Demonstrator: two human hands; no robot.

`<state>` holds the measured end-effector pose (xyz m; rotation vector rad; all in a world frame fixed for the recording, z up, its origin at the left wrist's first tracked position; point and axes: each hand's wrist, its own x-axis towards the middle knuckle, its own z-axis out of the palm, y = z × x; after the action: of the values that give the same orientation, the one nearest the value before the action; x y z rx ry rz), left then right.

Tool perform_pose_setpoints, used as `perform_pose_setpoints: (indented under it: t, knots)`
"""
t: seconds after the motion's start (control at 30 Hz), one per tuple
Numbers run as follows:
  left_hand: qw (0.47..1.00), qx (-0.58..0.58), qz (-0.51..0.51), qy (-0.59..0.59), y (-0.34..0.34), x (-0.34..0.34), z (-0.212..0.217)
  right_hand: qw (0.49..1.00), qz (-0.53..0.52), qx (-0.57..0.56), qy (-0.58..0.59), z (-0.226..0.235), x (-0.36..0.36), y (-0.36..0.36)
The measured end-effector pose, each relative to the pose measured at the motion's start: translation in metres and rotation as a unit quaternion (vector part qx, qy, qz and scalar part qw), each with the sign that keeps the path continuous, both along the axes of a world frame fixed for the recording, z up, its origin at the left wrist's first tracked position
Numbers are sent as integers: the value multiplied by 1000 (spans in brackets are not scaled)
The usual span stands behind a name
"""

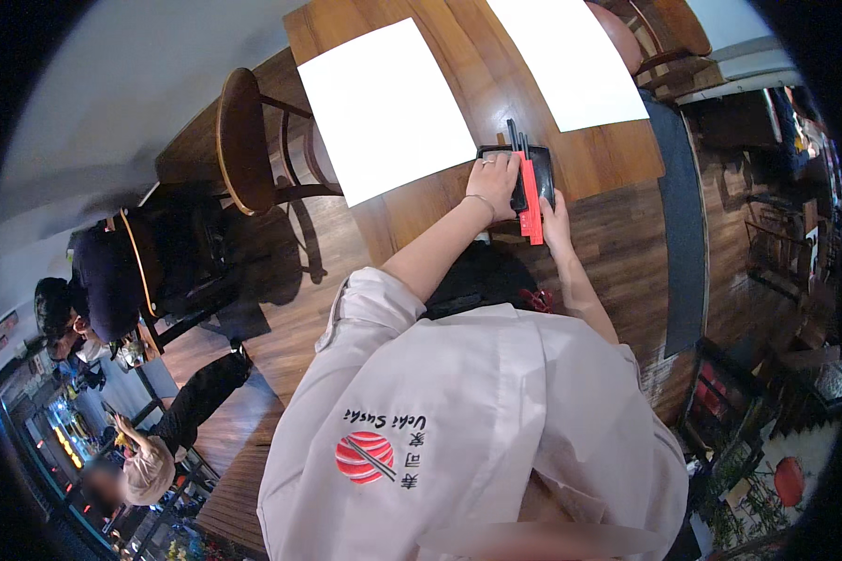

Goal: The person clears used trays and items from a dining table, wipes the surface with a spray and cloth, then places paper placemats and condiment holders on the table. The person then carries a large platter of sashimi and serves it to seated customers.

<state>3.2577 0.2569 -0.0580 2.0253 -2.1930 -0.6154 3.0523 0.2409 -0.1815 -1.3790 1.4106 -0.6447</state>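
A small black rectangular tray [544, 166] lies at the near edge of the wooden table [608, 154]. A red paper sleeve [531, 208] lies lengthwise on it, with black chopsticks [514, 134] sticking out of its far end. My left hand [496, 178], wearing a ring and a thin bracelet, lies over the tray's left part with its fingers pressed on the red sleeve. At the tray's near right corner, my right hand [557, 220] grips the tray's edge beside the sleeve. Both forearms reach out from white jacket sleeves.
Two white paper mats [384, 107] [575, 56] lie on the table beyond the tray. A wooden chair [243, 140] stands to the left and another chair [664, 37] at the far right. A dark floor runner [683, 215] lies to the right. Other people sit at the lower left [112, 280].
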Motion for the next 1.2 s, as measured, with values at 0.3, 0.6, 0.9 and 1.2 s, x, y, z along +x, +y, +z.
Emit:
perform_pose_setpoints:
  t: [0.3,0.6,0.9,1.2]
  knots:
    - [996,-29,27,76,-27,10,-1,1000,9,16,9,-9,-2,-34]
    - [888,23,171,427,-21,29,18,994,112,-2,14,2,-11,-106]
    - [325,158,246,899,37,54,8,982,176,4,75,13,-12,-129]
    - [251,161,189,936,48,59,0,917,228,-21,326,135,18,-177]
